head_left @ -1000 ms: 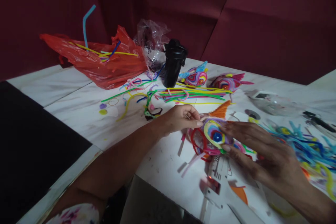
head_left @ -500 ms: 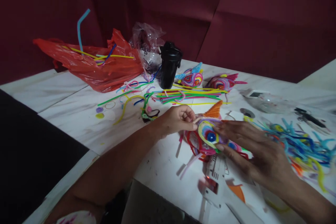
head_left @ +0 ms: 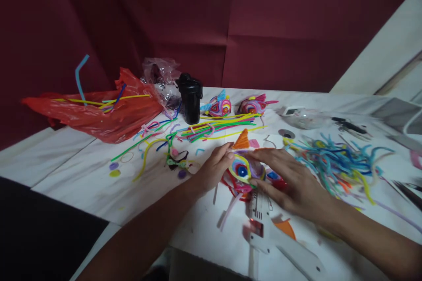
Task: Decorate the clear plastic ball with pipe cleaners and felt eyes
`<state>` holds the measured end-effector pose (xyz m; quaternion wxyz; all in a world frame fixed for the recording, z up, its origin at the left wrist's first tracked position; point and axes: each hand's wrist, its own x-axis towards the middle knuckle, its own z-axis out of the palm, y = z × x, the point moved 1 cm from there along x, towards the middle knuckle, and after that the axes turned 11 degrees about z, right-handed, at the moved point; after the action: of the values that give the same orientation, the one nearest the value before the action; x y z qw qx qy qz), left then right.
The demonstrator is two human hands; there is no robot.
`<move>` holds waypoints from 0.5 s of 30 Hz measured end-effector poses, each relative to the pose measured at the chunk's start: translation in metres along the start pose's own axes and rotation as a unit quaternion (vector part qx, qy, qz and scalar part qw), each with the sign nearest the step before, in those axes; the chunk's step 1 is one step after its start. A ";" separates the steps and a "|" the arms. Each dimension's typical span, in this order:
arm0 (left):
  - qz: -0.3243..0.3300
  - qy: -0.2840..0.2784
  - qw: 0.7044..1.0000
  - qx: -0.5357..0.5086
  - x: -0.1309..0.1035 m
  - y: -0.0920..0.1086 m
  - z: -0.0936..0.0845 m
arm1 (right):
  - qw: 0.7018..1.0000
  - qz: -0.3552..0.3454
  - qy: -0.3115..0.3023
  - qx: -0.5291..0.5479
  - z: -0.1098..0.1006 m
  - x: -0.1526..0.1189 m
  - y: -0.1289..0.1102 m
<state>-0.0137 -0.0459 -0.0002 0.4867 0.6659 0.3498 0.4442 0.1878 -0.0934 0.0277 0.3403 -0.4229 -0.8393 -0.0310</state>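
Observation:
A colourful fish-like craft (head_left: 240,171) with a blue-centred eye and an orange fin (head_left: 241,139) is held above the table. My left hand (head_left: 216,164) pinches its left upper edge with thumb and fingers. From the right, my right hand (head_left: 290,180) grips its side, thumb below the eye and fingers over the top. Just beneath the craft lies a white glue gun (head_left: 273,237) with a small red light. An orange piece (head_left: 286,229) rests beside the gun.
Behind are a red plastic bag (head_left: 128,116), a black bottle (head_left: 190,99), two similar crafts (head_left: 220,104) and a bundle of coloured pipe cleaners (head_left: 224,126). Blue and yellow pipe-cleaner pieces (head_left: 343,162) are piled on the right.
The camera view has shifted, so the table items appear further left and mostly lower. Both hands still hold the craft; my left fingers have closed in more against its edge.

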 end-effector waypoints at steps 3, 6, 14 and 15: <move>-0.023 0.011 0.999 -0.038 0.001 -0.004 0.001 | 1.000 0.013 -0.007 0.023 -0.001 0.001 -0.002; -0.042 0.008 0.992 -0.115 0.004 -0.007 0.002 | 0.999 0.014 -0.007 0.036 -0.002 0.001 -0.003; -0.022 0.017 0.988 -0.151 0.006 -0.006 0.004 | 0.998 0.032 0.020 0.057 -0.018 -0.002 -0.001; -0.027 0.019 0.987 -0.159 0.006 -0.006 0.003 | 0.998 0.040 0.027 0.052 -0.023 -0.004 -0.001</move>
<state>-0.0085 -0.0399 -0.0051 0.5914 0.5619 0.3019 0.4934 0.2014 -0.1041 0.0433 0.3852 -0.4367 -0.8128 0.0146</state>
